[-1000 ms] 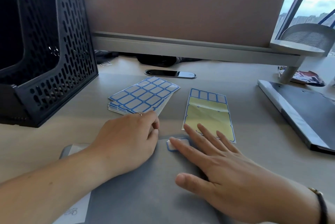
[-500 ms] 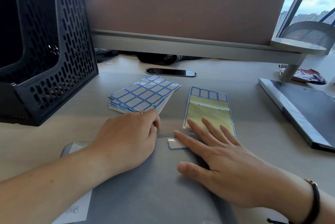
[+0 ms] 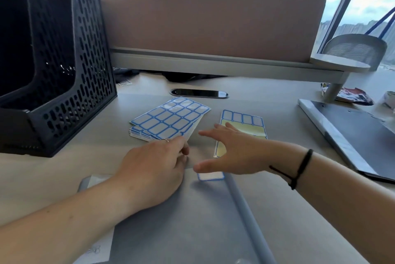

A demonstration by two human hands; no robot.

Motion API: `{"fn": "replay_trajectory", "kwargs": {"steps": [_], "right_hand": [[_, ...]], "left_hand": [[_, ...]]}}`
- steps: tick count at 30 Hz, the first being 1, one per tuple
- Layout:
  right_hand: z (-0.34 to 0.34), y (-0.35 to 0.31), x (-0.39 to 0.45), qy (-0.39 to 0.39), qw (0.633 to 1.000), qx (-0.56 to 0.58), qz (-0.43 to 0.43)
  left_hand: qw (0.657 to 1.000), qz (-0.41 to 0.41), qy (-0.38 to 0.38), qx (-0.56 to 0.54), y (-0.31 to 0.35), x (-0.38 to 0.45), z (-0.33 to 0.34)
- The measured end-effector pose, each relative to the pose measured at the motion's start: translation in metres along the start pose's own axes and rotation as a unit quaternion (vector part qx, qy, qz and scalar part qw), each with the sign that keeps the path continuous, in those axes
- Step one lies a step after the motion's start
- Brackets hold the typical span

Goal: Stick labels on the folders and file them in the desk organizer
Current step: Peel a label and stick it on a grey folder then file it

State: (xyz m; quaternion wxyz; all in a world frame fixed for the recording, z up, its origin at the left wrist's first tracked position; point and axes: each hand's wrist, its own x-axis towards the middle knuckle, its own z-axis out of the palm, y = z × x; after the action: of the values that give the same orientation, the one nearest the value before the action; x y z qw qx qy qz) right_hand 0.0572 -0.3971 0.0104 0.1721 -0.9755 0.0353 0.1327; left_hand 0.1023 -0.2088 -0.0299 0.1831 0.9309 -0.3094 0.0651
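From the head camera, a grey folder (image 3: 181, 221) is lying flat on the bench (image 3: 277, 101) in front of the person, with a blue-bordered label (image 3: 210, 176) sitting stuck near its far edge, beside the spine. The left hand (image 3: 154, 169) is resting on the folder's far left part with fingers curled loosely together, gripping nothing that can be made out. The right hand (image 3: 233, 150) is hovering just above the label, fingers spread apart and empty, reaching over a partly used label sheet (image 3: 243, 120) whose yellow backing is showing. A stack of full label sheets (image 3: 168, 120) is lying just left of that sheet. A black mesh organizer (image 3: 53, 67) is standing at the far left, well apart from the folder. A second dark folder (image 3: 359, 135) is lying at the right.
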Motion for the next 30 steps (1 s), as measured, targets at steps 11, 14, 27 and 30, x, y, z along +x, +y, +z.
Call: {"fn": "replay_trajectory", "kwargs": {"steps": [11,14,27,30], "right_hand": [[0.006,0.014,0.008,0.014,0.999,-0.038,-0.009],[0.008,0.018,0.009,0.006,0.997,-0.077,0.001],[0.007,0.040,-0.002,0.036,0.996,-0.071,0.043],[0.009,0.043,-0.005,0.037,0.997,-0.053,0.035]], "left_hand": [[1.000,0.013,0.003,-0.004,-0.003,0.001,0.001],[1.000,0.014,0.003,-0.003,-0.003,0.001,0.001],[1.000,0.024,0.012,-0.006,-0.005,0.001,0.004],[0.999,0.031,0.014,-0.003,-0.004,0.001,0.003]]}}
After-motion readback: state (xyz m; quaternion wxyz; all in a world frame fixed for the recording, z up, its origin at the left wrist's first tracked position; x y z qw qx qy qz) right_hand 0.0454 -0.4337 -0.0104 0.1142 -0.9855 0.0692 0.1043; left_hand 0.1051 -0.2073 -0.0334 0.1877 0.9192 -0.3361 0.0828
